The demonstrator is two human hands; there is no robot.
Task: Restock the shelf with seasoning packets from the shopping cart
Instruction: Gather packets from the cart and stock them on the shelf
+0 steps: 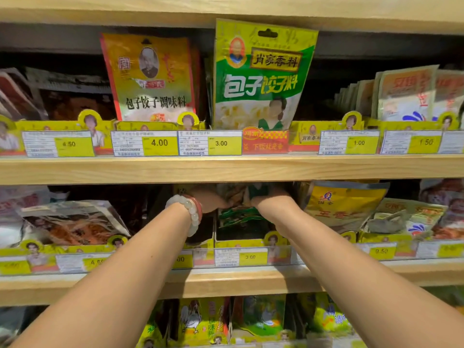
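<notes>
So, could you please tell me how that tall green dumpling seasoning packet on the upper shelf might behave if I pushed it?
The green dumpling seasoning packet stands taller than its yellow display box, so it would probably tip. Its glossy film looks slippery and floppy. It seems thin, so likely light.

Both forearms fill the narrow slot above the green packets (238,217); the wooden shelf board (226,169) caps it overhead.

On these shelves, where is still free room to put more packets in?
Dark gap on the upper shelf between the green packet and the white packets. Middle shelf: dark space left of the left hand. Crowded where both hands, right hand, push packets into the centre box.
</notes>
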